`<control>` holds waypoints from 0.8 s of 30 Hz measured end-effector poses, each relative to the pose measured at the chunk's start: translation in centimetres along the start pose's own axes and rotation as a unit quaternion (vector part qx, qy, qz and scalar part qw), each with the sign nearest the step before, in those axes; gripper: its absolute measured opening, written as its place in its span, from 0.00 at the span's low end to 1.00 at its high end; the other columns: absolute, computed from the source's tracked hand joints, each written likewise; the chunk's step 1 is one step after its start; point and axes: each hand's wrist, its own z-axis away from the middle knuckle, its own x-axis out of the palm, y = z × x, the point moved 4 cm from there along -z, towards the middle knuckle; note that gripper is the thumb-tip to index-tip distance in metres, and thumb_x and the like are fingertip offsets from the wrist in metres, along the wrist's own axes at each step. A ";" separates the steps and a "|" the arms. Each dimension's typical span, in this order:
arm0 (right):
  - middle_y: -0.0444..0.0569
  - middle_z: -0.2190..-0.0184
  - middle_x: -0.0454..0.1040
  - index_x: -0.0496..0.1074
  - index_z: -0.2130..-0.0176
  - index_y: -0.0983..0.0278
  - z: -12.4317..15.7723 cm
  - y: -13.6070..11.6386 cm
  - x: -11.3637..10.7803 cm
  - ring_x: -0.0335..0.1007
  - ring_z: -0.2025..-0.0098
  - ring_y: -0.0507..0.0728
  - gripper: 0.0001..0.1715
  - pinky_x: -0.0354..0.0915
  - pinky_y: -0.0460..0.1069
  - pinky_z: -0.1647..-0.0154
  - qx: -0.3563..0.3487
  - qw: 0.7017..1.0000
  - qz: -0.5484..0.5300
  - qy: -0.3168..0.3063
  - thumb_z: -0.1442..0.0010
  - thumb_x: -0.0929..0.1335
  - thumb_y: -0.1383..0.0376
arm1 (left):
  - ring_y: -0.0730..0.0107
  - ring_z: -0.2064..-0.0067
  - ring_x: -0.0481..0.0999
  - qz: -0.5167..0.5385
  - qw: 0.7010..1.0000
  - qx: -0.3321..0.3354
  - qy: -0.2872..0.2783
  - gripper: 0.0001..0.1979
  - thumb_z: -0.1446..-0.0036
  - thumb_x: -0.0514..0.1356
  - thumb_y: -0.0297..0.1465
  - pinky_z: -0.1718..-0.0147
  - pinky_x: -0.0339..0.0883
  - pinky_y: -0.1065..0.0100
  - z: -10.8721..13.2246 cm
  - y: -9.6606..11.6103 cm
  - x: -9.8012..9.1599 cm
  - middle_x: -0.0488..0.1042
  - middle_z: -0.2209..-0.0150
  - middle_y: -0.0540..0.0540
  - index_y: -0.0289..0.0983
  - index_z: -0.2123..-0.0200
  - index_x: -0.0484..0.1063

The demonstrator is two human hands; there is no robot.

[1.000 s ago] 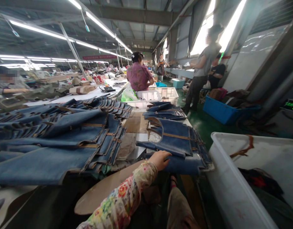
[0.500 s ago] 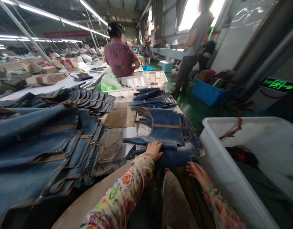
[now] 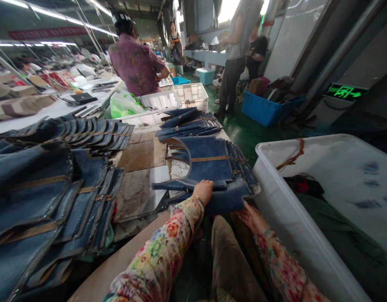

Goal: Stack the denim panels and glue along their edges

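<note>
A stack of blue denim pieces with brown straps (image 3: 212, 165) lies at the near edge of the worktable. My left hand (image 3: 203, 191) rests on top of the stack's near edge, its fingers curled over the top piece. From below, my right hand (image 3: 252, 218) reaches to the stack's near right corner, palm up and fingers spread, touching its underside. Both my sleeves are flowered.
A large white plastic bin (image 3: 275, 197) stands close on the right with dark cloth inside. More denim stacks (image 3: 64, 184) cover the left of the table. A person in a purple shirt (image 3: 133, 63) works at the far end; others stand by a blue crate (image 3: 262, 111).
My right hand has come into view and risen to the underside of the denim stack. My left hand stays on the stack's near edge. The camera has tilted down and to the right.
</note>
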 end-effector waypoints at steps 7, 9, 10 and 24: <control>0.50 0.61 0.73 0.66 0.58 0.64 -2.0 -1.8 3.3 0.72 0.64 0.55 0.19 0.71 0.45 0.73 -0.047 0.999 0.013 -0.002 0.49 0.72 0.65 | 0.61 0.44 0.62 0.010 0.999 -0.012 0.048 0.17 0.38 0.50 0.36 0.45 0.55 0.57 1.2 -0.3 0.4 0.66 0.46 0.43 0.38 0.46 0.61; 0.50 0.63 0.73 0.67 0.59 0.64 -2.7 -2.1 3.4 0.72 0.64 0.56 0.19 0.71 0.45 0.75 -0.054 0.998 0.028 0.005 0.50 0.72 0.64 | 0.61 0.43 0.60 0.007 0.998 -0.039 0.056 0.20 0.38 0.51 0.36 0.43 0.51 0.55 1.3 -1.8 0.3 0.64 0.44 0.43 0.39 0.44 0.59; 0.50 0.64 0.74 0.67 0.59 0.64 -2.9 -2.1 3.2 0.72 0.65 0.56 0.19 0.70 0.45 0.76 -0.057 0.998 0.038 0.009 0.51 0.73 0.63 | 0.61 0.43 0.60 0.004 0.997 -0.050 0.058 0.20 0.39 0.51 0.35 0.42 0.50 0.54 1.4 -2.5 0.3 0.64 0.44 0.43 0.39 0.44 0.59; 0.51 0.62 0.74 0.70 0.58 0.65 -3.6 -1.7 0.2 0.71 0.57 0.59 0.25 0.71 0.49 0.61 -0.097 0.994 0.043 0.013 0.50 0.71 0.51 | 0.63 0.55 0.69 -0.004 1.000 0.006 0.009 0.14 0.40 0.46 0.23 0.58 0.66 0.65 -1.6 0.5 1.6 0.71 0.56 0.44 0.37 0.58 0.68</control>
